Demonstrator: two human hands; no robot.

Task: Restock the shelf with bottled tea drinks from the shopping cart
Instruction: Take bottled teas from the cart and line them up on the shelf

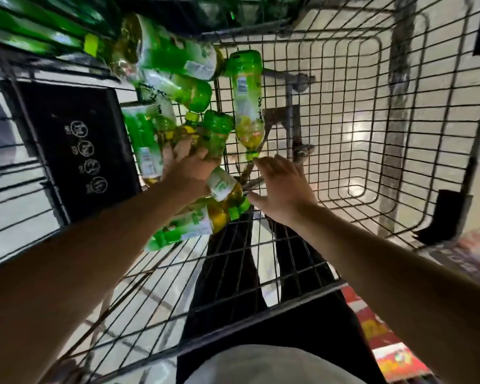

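Several green-labelled bottled tea drinks lie jumbled in the left part of a wire shopping cart (344, 112). My left hand (190, 173) reaches into the pile and grips a tea bottle (222, 185) whose green cap points toward my right hand. My right hand (281, 187) is spread open beside that cap, fingers straight, holding nothing. Another bottle (247, 101) lies cap-down just above my right fingertips. One more bottle (194, 220) rests under my left wrist.
A black panel with round symbols (86, 156) stands at the cart's left side. More green bottles on a shelf (39, 26) show at top left. The cart's right half holds only bare wire mesh. Dark trousers (233, 273) and tiled floor show through the mesh.
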